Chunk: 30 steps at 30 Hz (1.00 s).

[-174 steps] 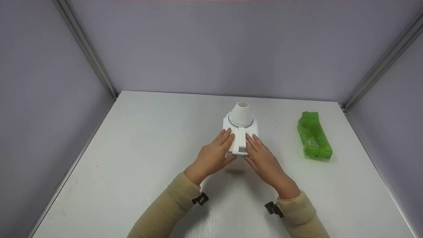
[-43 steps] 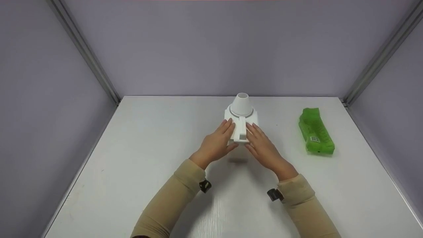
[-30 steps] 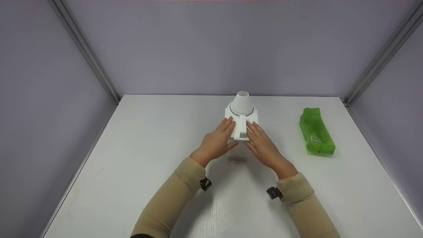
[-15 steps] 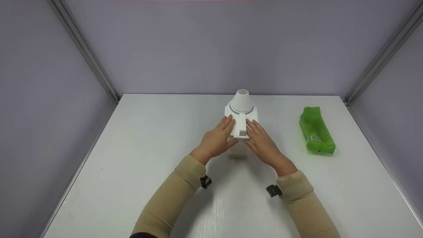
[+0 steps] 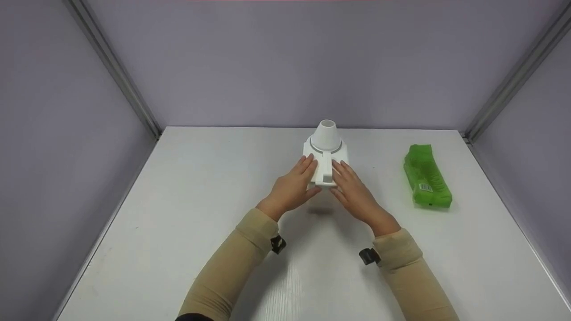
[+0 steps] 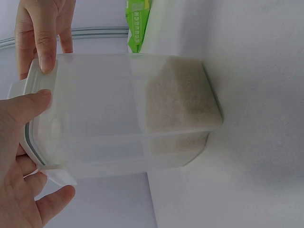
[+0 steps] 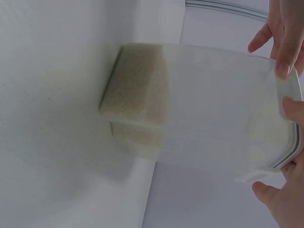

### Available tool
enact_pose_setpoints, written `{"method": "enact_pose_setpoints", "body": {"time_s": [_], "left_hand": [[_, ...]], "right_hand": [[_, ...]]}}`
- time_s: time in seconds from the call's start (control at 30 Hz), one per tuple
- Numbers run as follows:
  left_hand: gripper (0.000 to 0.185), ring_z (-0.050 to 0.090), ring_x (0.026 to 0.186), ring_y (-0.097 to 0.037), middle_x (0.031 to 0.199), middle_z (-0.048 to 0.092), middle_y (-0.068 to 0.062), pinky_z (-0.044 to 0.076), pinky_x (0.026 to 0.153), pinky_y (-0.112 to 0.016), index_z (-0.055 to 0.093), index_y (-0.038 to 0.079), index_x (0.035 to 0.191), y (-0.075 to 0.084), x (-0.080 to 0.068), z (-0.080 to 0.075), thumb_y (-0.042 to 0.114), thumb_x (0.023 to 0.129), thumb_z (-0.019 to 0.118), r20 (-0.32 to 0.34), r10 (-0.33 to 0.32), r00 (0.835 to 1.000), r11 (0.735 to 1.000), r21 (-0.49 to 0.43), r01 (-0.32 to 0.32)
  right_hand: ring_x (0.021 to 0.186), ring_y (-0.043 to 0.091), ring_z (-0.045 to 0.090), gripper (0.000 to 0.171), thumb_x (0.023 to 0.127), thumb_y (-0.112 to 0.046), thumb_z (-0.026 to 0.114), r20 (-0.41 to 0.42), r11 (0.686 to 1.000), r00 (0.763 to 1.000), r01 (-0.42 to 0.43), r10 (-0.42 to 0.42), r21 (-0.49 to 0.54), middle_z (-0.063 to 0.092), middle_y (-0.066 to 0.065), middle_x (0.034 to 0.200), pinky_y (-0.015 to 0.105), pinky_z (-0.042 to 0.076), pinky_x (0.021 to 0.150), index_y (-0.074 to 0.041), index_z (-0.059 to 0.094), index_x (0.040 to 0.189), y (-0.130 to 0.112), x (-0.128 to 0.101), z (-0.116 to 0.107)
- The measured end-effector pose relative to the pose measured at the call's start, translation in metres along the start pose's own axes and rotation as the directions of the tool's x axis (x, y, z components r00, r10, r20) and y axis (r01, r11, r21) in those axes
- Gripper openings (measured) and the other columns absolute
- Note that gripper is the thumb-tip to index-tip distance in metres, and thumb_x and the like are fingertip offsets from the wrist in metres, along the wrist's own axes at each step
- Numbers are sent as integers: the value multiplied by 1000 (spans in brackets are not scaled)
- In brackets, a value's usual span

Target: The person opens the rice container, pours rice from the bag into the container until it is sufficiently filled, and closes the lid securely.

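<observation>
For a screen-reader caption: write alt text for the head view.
Two hands, left hand and right hand, rest flat on the white lid of a container, either side of its raised centre tab, on a white table. A white funnel stands on the lid's far end; a green packet lies to the right.

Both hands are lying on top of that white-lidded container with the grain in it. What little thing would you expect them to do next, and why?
Probably press down on the lid. The left hand and right hand lie flat on it, either side of its raised middle tab, fingers straight. The wrist views show the thumbs at the lid's rim on the clear container, which stands on the table about a third full of pale grain.
</observation>
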<state>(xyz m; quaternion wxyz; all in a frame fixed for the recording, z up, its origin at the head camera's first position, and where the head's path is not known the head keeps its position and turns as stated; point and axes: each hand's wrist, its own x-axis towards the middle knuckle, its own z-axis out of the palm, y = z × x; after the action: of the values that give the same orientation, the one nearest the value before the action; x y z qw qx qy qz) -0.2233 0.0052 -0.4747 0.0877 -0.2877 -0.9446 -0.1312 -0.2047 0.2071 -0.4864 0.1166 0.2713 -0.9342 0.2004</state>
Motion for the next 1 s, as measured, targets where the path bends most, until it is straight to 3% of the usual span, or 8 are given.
{"method": "enact_pose_setpoints", "body": {"time_s": [0.23,0.63,1.0], "left_hand": [[71,19,139,-20,152,23,-7,43,95,-37,29,5,146,-1,2,0,40,91,58,-4,3,1000,1000,5,-3],[71,18,139,-20,153,21,-8,34,103,-35,27,5,146,-3,5,3,39,92,57,10,-2,1000,1000,-3,2],[71,15,140,-18,154,17,-5,38,100,-37,25,7,148,-4,11,6,40,92,56,40,-27,999,999,-20,27]], "right_hand": [[139,31,16,51,96,-18,52,-15,999,1000,1,0,43,26,13,150,45,19,110,-2,36,142,0,0,-1],[140,29,14,52,97,-18,51,2,999,1000,-7,7,46,24,12,151,44,16,111,-4,33,144,4,4,1],[139,32,17,51,96,-17,52,-2,999,1000,-4,4,36,26,13,150,47,17,110,-3,36,142,11,8,4]]}}
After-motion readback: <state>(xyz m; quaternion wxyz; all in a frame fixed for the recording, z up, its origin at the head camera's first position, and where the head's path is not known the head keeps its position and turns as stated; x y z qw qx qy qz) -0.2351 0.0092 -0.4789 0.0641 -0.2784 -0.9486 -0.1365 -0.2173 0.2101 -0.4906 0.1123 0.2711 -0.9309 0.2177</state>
